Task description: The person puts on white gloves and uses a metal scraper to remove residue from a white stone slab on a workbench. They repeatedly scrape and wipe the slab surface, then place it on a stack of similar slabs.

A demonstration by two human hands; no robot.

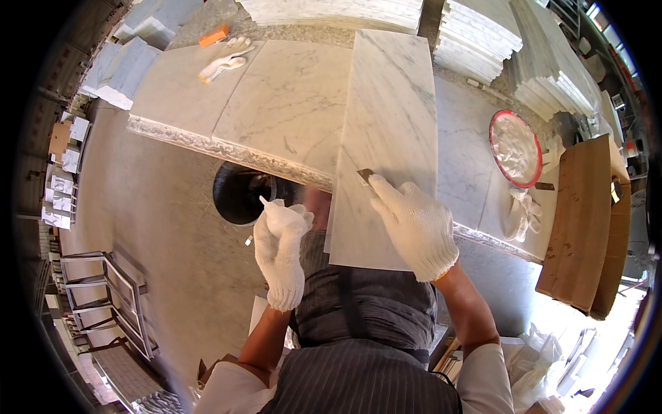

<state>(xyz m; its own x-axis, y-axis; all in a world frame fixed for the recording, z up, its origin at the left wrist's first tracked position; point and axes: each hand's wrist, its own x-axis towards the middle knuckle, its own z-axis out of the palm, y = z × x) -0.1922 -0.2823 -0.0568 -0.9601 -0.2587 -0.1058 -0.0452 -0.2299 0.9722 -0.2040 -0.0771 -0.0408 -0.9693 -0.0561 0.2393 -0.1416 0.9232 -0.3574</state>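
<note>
Marble slab [393,103] lies across the stone bench [289,103], its near end overhanging, and the right hand [416,224], with fingers pinched on a small scraper [365,175], should probably keep the blade low, while I cannot tell if the left hand [281,238], fingers curled, holds something.

We find the light bright and fairly even over the long white grey-veined marble slab [389,117], its veins crisp. Well to the slab's lower right, glare bleaches the crumpled clear plastic sheeting [541,362] nearly white. Left of the slab, the round black bucket [224,196] has a dark, shadowy inside. Around everything, we see fisheye curvature ending in black.
</note>
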